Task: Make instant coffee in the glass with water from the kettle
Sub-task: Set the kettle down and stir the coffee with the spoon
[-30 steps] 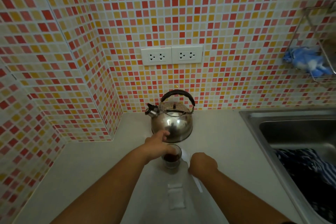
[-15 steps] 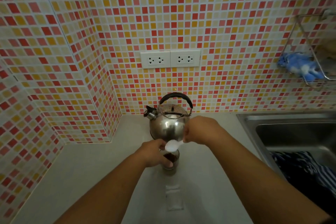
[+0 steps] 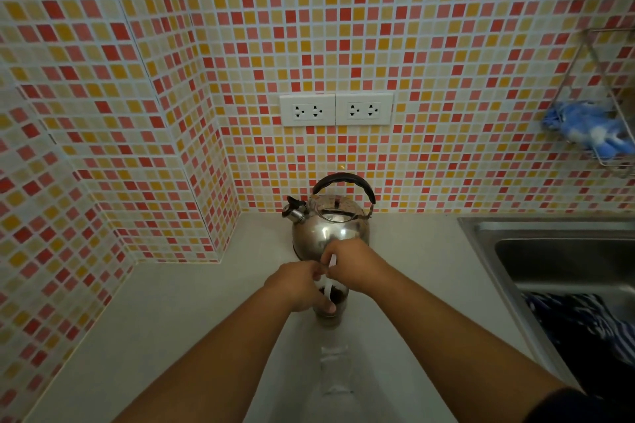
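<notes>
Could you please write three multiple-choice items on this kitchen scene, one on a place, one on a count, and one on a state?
1. Where does the kettle stand?
A. In the sink
B. On the counter by the tiled wall, behind the glass
C. In the wire rack

2. How many socket plates are on the wall?
A. One
B. Two
C. Four

3. What is in the glass now?
A. Dark liquid, with a white spoon dipped in
B. Nothing
C. Clear water only

Answers:
1 B, as the kettle sits on the counter against the tiles, just beyond the glass.
2 B, as two white plates sit side by side.
3 A, as the left hand steadies the glass while the right hand holds the spoon in dark liquid.
</notes>
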